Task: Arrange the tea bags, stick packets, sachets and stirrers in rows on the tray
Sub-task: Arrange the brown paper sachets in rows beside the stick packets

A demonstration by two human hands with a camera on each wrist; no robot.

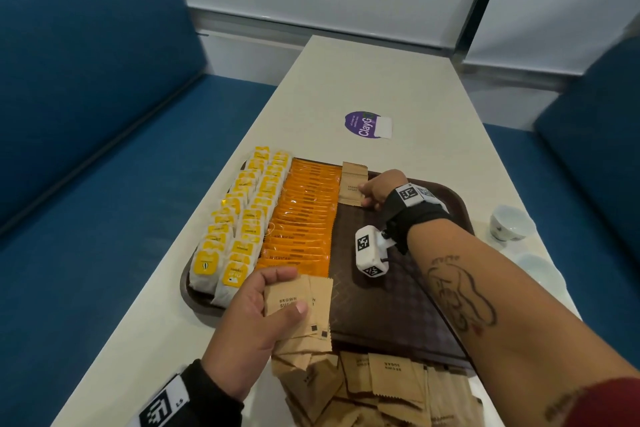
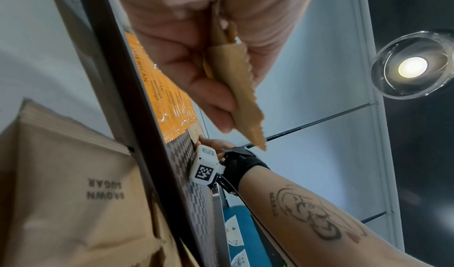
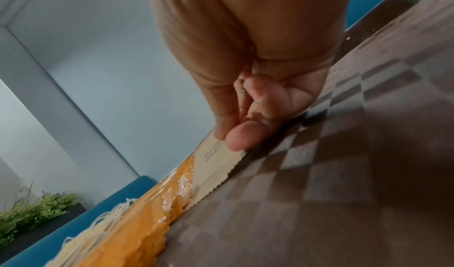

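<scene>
Nearest the person, at 6 o'clock off the tray's near rim, lies a loose heap of brown sugar sachets (image 1: 377, 388). Risk: a forearm drawn back across it would scatter them.

The left hand (image 1: 258, 319) hovers at 7 o'clock over the tray (image 1: 398, 315), thumb and fingers pinching a fan of several sachets (image 1: 301, 302). Risk: the fan is held by one edge only; a slackened pinch would drop sachets crooked onto the bare checked floor.

At 12 o'clock the right hand (image 1: 379, 189) has its fingertips (image 3: 237, 137) pressed together on a placed sachet (image 1: 353, 184), starting the third row beside the orange stick packets (image 1: 301, 215). Risk: this sachet overhangs the far rim and touches the glossy packets; a sideways push could skew both.

At 9 to 10 o'clock stand two rows of yellow tea bags (image 1: 235, 222), overlapping the left rim.

Off the tray, small white cups (image 1: 509, 222) sit at 3 o'clock near the right elbow's path. A purple sticker (image 1: 367, 125) lies farther off. No stirrers are visible.
</scene>
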